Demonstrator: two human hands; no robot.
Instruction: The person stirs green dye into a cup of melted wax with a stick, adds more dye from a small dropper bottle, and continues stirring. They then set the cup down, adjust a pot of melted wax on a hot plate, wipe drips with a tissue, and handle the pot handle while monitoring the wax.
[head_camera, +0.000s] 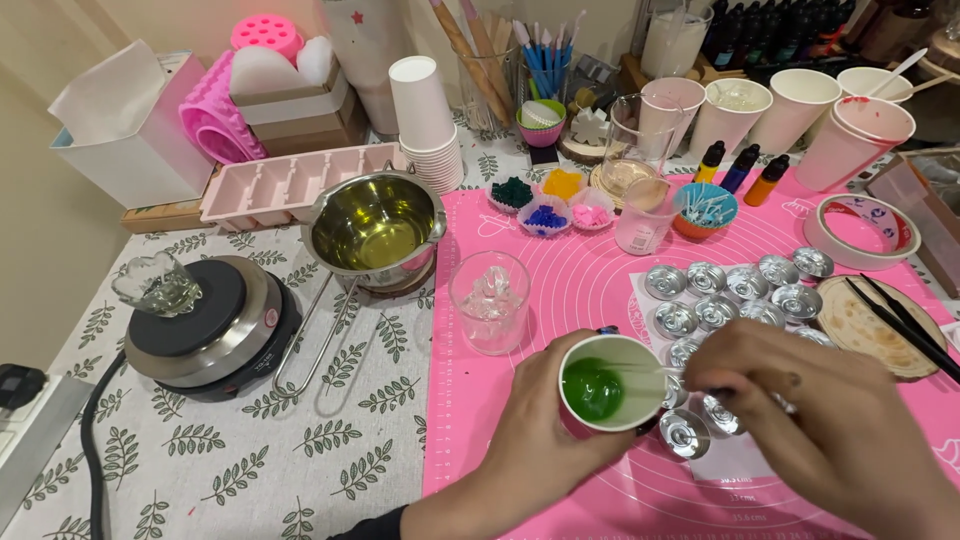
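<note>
Left hand (545, 425): is holding a paper cup (610, 385) of green liquid.
Right hand (830, 420): is pinching a thin stick (630, 368) in the cup.
Done: the liquid is looking coloured.
Left: small metal cups (735, 285) beside the cup are looking empty.

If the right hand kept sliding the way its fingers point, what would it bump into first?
Probably the paper cup of green liquid held by the left hand; the right hand points left at its rim. Depth is unclear.

The desk (250, 470) wears a white cloth printed with green leaves. Under both hands (800, 420) lies a pink silicone mat (560, 290). Well to the left of the hands sits a small black hotplate (205, 325), and beyond it a pink ice-tray mould (290, 185). Beyond the hands, paper cups (790, 110) line the far edge.
</note>
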